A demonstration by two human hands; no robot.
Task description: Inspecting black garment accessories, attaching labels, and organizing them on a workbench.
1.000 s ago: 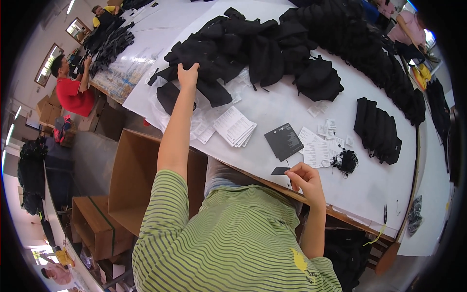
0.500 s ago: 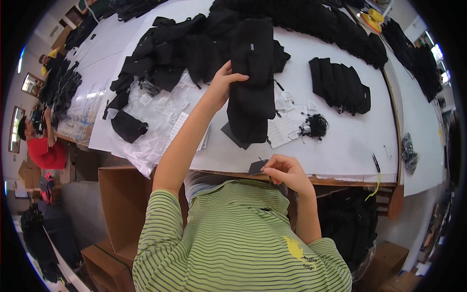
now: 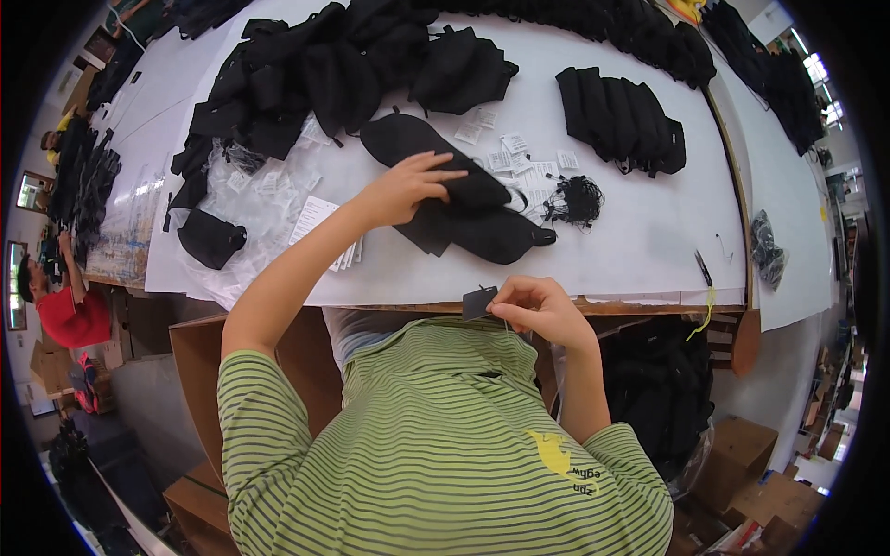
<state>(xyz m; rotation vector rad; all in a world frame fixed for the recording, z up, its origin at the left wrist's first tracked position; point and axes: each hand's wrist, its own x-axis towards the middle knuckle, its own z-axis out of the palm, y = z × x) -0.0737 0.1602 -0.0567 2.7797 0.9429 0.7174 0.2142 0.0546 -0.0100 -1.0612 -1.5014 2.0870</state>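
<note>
**Q:** What does the head view show of my two hands?

**A:** My left hand (image 3: pixel 408 188) reaches out over the white table (image 3: pixel 649 232), fingers spread narrow and lying flat on a black fabric pouch (image 3: pixel 454 199) that sits mid-table, just this side of the heap of black pouches (image 3: pixel 343 65). My right hand (image 3: pixel 542 310) is close to my chest at the table edge, thumb and forefinger pinched on a small dark card tag (image 3: pixel 479 302).

**Q:** What could go wrong?

**A:** I judge the left-hand hold loose: a drag could fold the pouch or sweep the paper slips (image 3: pixel 514 157) and the tangle of black strings (image 3: pixel 577 199) beside it. The tag, held only by a corner, may twist or drop below the edge.
</note>
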